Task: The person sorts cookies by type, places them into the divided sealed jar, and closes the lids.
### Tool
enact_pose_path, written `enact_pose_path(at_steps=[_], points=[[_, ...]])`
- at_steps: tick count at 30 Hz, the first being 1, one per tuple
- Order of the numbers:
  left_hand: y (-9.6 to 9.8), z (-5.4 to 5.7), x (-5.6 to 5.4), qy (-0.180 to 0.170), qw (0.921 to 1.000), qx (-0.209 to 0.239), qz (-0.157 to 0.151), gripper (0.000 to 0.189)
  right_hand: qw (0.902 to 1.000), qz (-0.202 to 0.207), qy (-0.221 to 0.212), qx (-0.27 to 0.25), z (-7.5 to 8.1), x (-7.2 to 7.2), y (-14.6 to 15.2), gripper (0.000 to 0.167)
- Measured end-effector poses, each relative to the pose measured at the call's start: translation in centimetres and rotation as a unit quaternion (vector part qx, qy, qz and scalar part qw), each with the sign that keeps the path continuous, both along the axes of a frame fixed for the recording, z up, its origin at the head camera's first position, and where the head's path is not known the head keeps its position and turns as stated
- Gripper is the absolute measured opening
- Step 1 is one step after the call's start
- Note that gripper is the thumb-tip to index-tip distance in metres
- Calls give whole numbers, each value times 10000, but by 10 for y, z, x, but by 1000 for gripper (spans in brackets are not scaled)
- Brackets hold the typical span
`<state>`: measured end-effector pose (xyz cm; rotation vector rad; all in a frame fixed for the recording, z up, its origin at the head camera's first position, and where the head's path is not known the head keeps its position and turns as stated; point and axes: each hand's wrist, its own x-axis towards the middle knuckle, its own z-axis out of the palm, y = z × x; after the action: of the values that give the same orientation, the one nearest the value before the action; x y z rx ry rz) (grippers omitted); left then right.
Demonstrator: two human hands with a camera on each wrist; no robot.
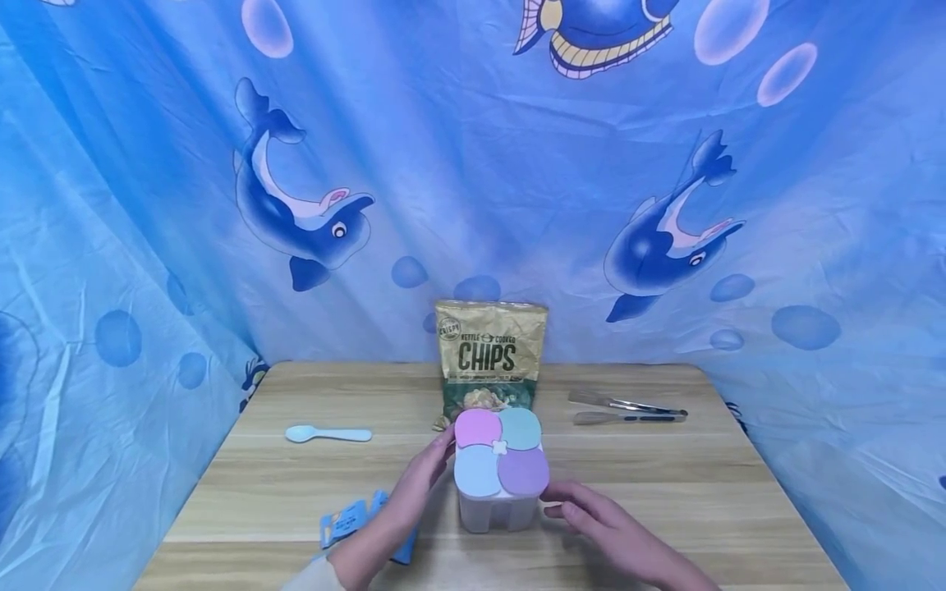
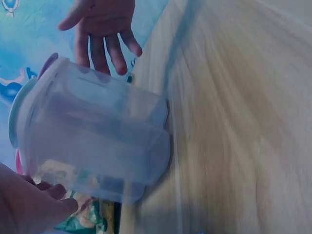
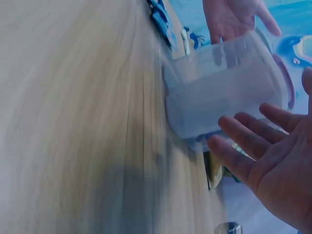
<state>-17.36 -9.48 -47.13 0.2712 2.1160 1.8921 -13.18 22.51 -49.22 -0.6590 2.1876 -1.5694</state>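
A translucent plastic container [image 1: 497, 513] stands upright on the table, its lid [image 1: 479, 471] made of pink, green, light blue and purple petals. My left hand [image 1: 423, 480] is at the container's left side, fingers extended along it; whether they touch is hard to tell. On the opposite side is my right hand [image 1: 594, 521], beside the container's lower right. In the right wrist view, that hand [image 3: 278, 156] has its fingers spread and holds nothing. Through the see-through wall [image 2: 97, 131] no contents can be made out clearly.
Behind the container stands a chips bag [image 1: 491, 353]. A light blue spoon [image 1: 328, 433] lies at the left, and metal-handled tongs [image 1: 628, 409] at the right. Blue packets [image 1: 346, 521] lie partly under my left forearm. A blue sea-print curtain [image 1: 473, 164] hangs behind the table.
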Motion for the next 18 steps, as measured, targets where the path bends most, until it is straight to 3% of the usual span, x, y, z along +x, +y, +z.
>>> enact_pose_path(at_steps=[3,6,8,12,15,18], points=[[-3,-2,0,193,9997,-83,146,70,9995,-96,311,58,0,-7,3,43],[-8,-3,2,832,9954,-311,362,58,9966,-265,785,19,2,-18,6,59],[-13,-3,5,1525,9855,-601,432,54,9934,-335,1090,-78,4,-26,8,71],[-22,-4,11,2758,9537,-1151,328,53,9886,-203,1452,-341,9,-43,8,89],[-26,0,15,3092,9400,-1442,59,56,9877,-64,1503,-432,12,-54,6,95],[-28,5,16,3182,9339,-1609,-278,60,9898,7,1351,-455,12,-62,1,96]])
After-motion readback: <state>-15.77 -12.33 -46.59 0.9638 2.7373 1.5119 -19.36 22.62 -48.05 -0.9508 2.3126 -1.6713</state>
